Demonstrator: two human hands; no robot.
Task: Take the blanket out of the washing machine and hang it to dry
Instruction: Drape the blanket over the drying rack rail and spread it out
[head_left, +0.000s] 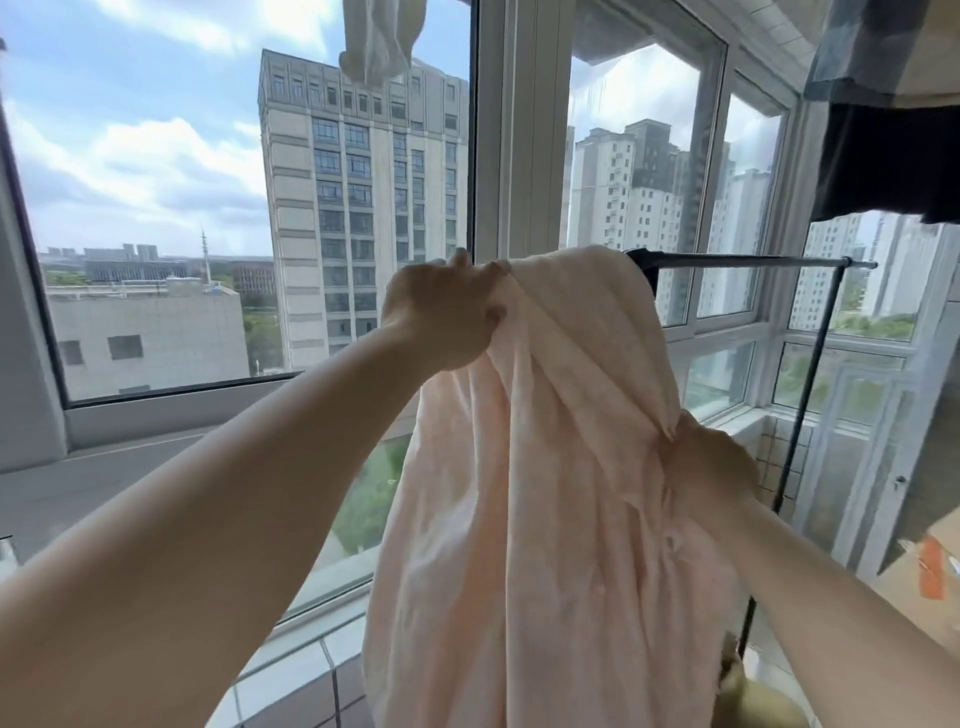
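A pale pink blanket (545, 493) hangs in bunched folds over the left end of a dark metal drying rail (753, 261). My left hand (441, 317) grips the blanket's top edge at rail height, on its left side. My right hand (711, 462) holds a gathered fold lower down on the right side. The blanket's lower part runs out of view at the bottom.
Large windows (644, 156) surround the balcony, with a tiled sill (291, 670) below. The rack's upright pole (795, 441) stands at the right. Dark clothes (888, 161) hang at the top right, a pale garment (379, 41) overhead. A cardboard box (930, 582) sits at the right.
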